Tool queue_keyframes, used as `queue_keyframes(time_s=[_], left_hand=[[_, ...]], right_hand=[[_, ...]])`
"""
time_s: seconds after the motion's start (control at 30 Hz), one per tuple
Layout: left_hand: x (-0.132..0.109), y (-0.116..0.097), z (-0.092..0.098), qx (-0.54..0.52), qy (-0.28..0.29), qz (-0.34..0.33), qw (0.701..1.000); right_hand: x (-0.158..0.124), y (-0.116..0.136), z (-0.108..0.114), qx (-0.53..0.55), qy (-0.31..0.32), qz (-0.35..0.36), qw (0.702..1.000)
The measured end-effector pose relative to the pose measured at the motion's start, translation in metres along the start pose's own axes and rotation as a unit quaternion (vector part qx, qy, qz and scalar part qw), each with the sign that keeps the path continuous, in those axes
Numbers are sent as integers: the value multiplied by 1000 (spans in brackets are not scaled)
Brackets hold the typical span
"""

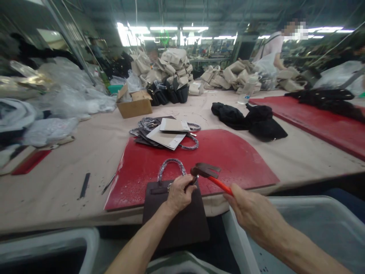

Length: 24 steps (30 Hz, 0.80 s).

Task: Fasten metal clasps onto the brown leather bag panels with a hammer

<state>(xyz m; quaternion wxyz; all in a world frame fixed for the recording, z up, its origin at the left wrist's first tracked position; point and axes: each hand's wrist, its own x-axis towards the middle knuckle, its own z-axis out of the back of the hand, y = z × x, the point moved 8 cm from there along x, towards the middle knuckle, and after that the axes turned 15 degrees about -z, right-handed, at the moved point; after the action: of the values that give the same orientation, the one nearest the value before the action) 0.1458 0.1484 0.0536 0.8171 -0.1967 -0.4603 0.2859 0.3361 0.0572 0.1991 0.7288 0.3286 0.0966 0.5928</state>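
Observation:
A dark brown handbag panel hangs over the table's front edge, its top on the red mat. Its loop handle, wrapped in clear plastic, stands up toward the back. My left hand is closed at the panel's top right, pinching a small dark piece with some shiny metal; its exact kind is hidden by the fingers. In my right hand is a claw hammer with an orange-red handle. The hammer's dark head lies right beside my left fingertips; whether it touches the pinched piece I cannot tell.
On the red mat lies a stack of panels with wrapped handles. Farther back are a cardboard box, black cloth items and heaped beige bags. Grey bins flank me below the edge. A person stands at the back right.

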Motion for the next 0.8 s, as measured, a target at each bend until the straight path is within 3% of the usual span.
queue_keyframes(time_s=[0.2,0.37,0.47,0.53,0.67,0.8], left_hand=[[-2,3,-1,-1,-2,10,1000],[-2,2,-2,9,8,1,1000],[-1,0,-1,11,9,-4,1000],[-1,0,0,16,7,-4,1000],[-3,0,0,20,-1,1,1000],[-7,15,13,-71,-70,90,991]], right_hand=[[22,-47,-60,-42,184,-28,982],[53,-82,-107,-104,136,-55,984],[60,-75,-126,-121,88,-29,988],[52,-56,-137,-103,81,31,991],[19,-22,-171,-14,152,137,979],[6,-23,-195,-30,163,119,979]])
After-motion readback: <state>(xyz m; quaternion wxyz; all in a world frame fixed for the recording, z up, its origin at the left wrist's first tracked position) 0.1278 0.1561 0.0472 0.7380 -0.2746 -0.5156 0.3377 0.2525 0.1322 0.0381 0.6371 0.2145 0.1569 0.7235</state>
